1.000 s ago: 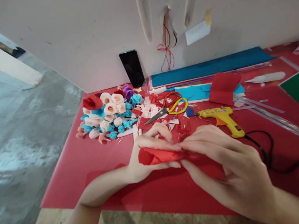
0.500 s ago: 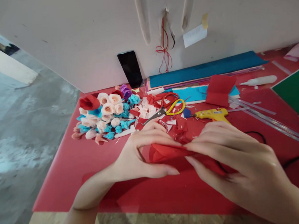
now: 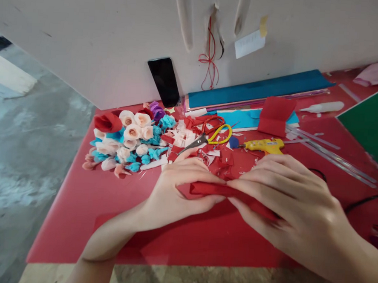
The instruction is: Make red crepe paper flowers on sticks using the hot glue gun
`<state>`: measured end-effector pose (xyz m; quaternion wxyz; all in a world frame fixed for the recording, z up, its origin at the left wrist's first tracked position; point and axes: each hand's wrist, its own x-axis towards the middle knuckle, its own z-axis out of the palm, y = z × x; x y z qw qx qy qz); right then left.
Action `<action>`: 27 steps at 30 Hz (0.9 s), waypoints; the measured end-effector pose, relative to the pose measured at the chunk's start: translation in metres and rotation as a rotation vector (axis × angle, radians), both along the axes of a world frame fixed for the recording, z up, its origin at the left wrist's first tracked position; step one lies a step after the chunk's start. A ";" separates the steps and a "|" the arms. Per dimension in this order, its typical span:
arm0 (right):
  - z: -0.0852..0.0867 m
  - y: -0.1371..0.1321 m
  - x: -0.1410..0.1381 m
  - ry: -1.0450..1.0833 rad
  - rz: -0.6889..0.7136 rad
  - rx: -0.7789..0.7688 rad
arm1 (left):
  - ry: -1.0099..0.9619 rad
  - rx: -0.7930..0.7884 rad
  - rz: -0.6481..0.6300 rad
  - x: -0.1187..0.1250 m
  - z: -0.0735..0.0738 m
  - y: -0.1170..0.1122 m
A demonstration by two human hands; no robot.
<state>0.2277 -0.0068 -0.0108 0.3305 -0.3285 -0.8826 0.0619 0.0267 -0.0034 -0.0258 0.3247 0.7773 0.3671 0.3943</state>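
Between my two hands a piece of red paper (image 3: 208, 189) is held just above the red table, folded or curled along its length. My left hand (image 3: 179, 188) pinches it between thumb and fingers from the left. From the other side my right hand (image 3: 287, 203) grips it, and its palm hides part of the paper. Beyond my fingertips lie scissors (image 3: 205, 139) with one red and one yellow handle, among red and white paper scraps (image 3: 184, 135). A yellow glue gun (image 3: 262, 144) rests just past my right hand.
Paper flowers (image 3: 131, 138) in white, blue, red and purple cluster at the left. A phone (image 3: 164, 82) leans on the wall. Blue paper (image 3: 259, 88), a folded red sheet (image 3: 276, 116), clear glue sticks (image 3: 338, 157), a white bottle (image 3: 325, 107) and a green board (image 3: 372, 123) lie behind and right.
My left thumb has closed onto the red paper, which now looks flatter and more tightly folded. My right hand keeps its grip. The view has shifted slightly.
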 end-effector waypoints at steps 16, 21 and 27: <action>0.003 -0.002 -0.005 -0.025 -0.032 0.012 | 0.021 0.035 0.055 -0.004 0.001 -0.003; 0.003 -0.002 -0.002 -0.053 -0.043 0.063 | 0.041 0.040 0.062 -0.003 0.001 -0.001; 0.003 -0.002 0.001 -0.027 -0.078 0.044 | 0.037 0.058 0.068 -0.005 0.005 -0.003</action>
